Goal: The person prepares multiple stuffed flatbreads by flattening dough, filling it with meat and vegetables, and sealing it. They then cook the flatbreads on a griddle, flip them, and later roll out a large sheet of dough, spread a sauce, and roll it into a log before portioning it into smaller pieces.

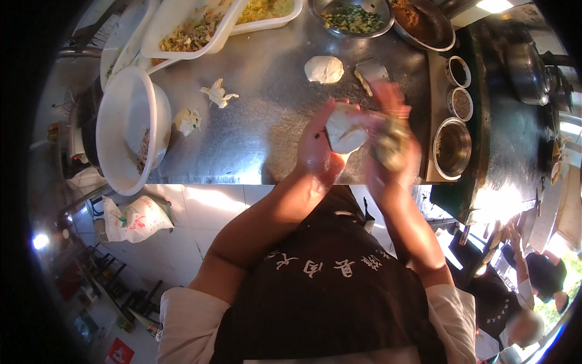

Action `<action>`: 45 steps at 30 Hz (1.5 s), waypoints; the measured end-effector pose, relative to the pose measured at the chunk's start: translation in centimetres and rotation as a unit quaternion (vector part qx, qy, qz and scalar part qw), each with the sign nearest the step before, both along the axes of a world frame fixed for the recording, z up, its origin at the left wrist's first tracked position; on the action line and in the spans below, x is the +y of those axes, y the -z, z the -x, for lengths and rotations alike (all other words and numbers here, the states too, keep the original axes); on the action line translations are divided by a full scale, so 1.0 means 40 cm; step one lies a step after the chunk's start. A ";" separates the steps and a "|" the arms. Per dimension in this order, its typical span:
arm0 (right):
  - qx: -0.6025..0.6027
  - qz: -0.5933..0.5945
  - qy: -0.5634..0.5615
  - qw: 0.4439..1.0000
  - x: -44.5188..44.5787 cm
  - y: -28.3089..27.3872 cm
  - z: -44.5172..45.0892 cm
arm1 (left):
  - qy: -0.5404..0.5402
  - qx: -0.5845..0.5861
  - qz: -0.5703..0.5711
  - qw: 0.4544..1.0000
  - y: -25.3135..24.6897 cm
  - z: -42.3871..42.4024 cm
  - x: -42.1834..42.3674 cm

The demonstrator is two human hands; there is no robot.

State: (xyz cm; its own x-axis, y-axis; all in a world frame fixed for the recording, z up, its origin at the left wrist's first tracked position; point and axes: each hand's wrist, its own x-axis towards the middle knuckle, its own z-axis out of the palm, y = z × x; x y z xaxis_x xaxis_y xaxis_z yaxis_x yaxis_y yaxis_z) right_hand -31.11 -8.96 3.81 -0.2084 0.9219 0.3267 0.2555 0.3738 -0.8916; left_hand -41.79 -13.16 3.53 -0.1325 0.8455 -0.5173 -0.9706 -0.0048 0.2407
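A round white piece of dough rests in the palm of my left hand, with my fingers curled behind it. My right hand is blurred by motion just to the right; a greenish lump, perhaps filling, shows against its palm, and its fingers reach up and toward the dough. On the steel worktop beyond my hands lies another ball of dough. Beside that ball is a flat metal scraper, partly behind my right fingers. Two small dough scraps lie to the left.
White tubs of chopped filling stand at the back left, near a large white plastic bowl at the edge. A metal bowl of greens is at the back. Small seasoning bowls line the right side. Another person is at lower right.
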 end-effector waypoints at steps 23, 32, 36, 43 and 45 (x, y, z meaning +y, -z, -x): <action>-0.179 0.100 -0.123 0.971 0.138 -0.162 -0.193 | 0.289 0.364 -0.152 0.872 -0.065 -0.083 0.076; 0.571 0.437 0.044 0.693 0.093 0.017 -0.571 | 0.233 0.401 -0.198 0.863 -0.064 -0.569 0.144; 0.438 0.420 0.113 0.787 0.269 0.009 -0.924 | 0.265 0.445 -0.234 0.823 -0.097 -0.759 0.182; -0.492 -0.120 0.037 0.861 0.337 0.040 -1.278 | 0.078 0.431 -0.034 0.898 0.122 -0.738 0.248; -0.324 -0.070 -0.008 0.943 0.325 0.024 -1.317 | 0.083 0.455 -0.026 0.886 0.113 -0.741 0.234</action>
